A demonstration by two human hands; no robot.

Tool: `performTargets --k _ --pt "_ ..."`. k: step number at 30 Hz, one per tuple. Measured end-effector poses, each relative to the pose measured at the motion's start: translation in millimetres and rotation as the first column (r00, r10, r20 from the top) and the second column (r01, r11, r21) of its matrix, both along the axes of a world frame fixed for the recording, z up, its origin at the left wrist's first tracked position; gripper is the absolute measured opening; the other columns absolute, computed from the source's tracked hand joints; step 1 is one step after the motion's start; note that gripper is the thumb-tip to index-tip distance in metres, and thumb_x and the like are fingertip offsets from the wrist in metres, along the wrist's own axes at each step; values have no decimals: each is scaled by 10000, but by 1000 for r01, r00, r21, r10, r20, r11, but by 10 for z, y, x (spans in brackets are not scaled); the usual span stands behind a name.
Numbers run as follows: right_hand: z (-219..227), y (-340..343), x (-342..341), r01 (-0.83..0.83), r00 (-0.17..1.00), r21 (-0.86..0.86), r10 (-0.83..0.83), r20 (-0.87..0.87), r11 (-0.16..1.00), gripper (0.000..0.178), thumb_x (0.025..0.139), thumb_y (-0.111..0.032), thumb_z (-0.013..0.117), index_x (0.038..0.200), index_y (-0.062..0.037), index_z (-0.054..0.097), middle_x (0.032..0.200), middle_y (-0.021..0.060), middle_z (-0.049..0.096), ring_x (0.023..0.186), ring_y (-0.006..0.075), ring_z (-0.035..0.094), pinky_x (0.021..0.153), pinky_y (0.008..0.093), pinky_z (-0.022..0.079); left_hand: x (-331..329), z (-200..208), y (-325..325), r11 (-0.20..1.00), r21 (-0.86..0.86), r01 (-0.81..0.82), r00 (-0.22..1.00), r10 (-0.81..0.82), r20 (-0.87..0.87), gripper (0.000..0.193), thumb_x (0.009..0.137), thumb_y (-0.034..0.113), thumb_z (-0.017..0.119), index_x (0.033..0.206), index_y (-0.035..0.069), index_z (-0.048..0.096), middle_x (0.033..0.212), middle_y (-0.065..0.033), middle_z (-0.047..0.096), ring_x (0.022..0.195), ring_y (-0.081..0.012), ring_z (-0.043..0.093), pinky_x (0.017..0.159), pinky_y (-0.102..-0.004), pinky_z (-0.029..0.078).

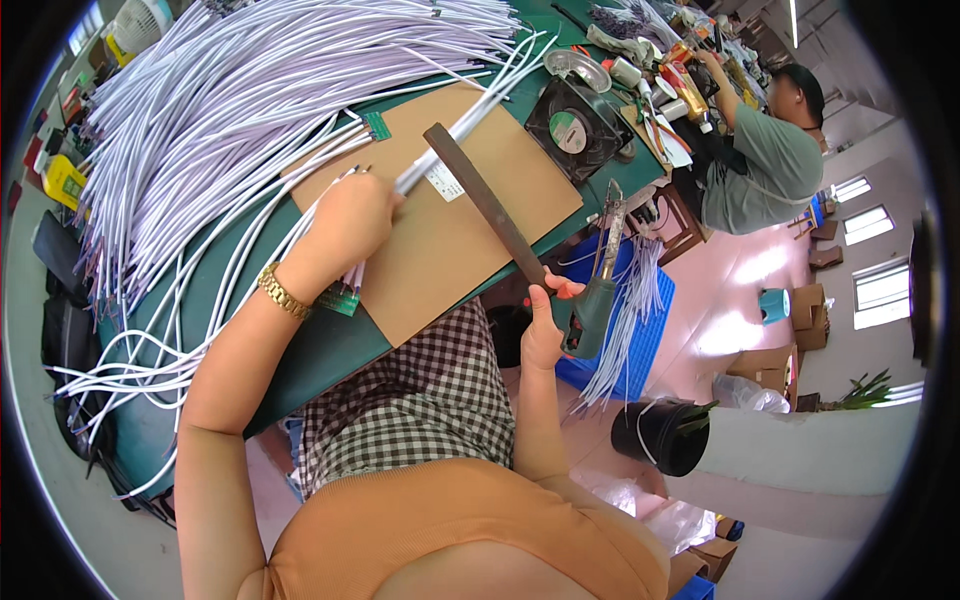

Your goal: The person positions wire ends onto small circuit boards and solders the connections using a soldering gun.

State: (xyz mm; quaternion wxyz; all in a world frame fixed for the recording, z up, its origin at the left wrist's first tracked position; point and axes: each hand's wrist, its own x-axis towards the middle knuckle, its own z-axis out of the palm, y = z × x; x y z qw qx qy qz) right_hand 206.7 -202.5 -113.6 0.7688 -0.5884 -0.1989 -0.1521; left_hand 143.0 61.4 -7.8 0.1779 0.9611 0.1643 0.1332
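Note:
My left hand (355,220), with a gold watch on its wrist, is closed round a bundle of white cables (470,118) above a brown cardboard sheet (440,265). Cable ends with dark tips poke out by its fingers. In my right hand (543,325) is the lower end of a long, flat brown bar (485,198), which slants up across the cardboard and over the cables. Right beside these fingers is a green-bodied tool (590,315) with a metal front part pointing up; I cannot tell whether the hand holds it too. Small green circuit boards (338,300) lie by my left wrist.
A large heap of white cables (270,110) covers the green table's (270,375) far left. A black fan (572,130) stands beyond the cardboard. More cables hang over a blue crate (645,325) at right. A co-worker (765,165) sits at the far right by cluttered tools.

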Motion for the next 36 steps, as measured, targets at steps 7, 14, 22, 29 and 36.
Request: performTargets --k 7,14,22,29,36 --pt "273 17 -43 23 998 -89 -27 -54 996 376 742 93 690 1028 -34 482 962 104 602 946 234 600 892 388 477 -118 153 -162 893 -320 316 940 -340 -20 211 839 226 632 883 24 675 733 -198 614 655 -342 582 635 -401 463" --pt "381 114 -189 -53 986 -35 47 -160 998 387 758 97 688 1067 -25 490 973 99 605 948 213 603 852 338 491 -380 210 55 854 -490 177 981 -195 13 250 879 164 610 1013 -47 595 802 -81 590 681 -133 564 619 -290 469" --pt "453 343 -313 -80 995 -231 92 41 970 328 744 55 722 1030 -4 574 974 64 595 945 192 610 833 303 486 -530 24 -177 979 -168 116 993 -117 6 111 834 49 571 871 -31 502 843 -224 571 783 -371 561 714 -405 445" --pt "354 197 -264 -34 992 -400 81 101 916 305 742 29 734 1008 -12 591 968 69 626 908 189 617 816 307 488 -750 152 -317 890 -453 -48 999 45 -19 204 898 174 553 925 -14 479 716 -187 586 680 -341 594 651 -398 455" --pt "578 291 -247 -94 995 -140 98 21 986 475 731 107 709 1123 -20 471 983 155 641 901 217 624 792 314 517 -798 7 -668 994 68 89 995 -85 -61 331 786 208 688 969 -2 510 663 -137 584 602 -286 608 493 -353 464"
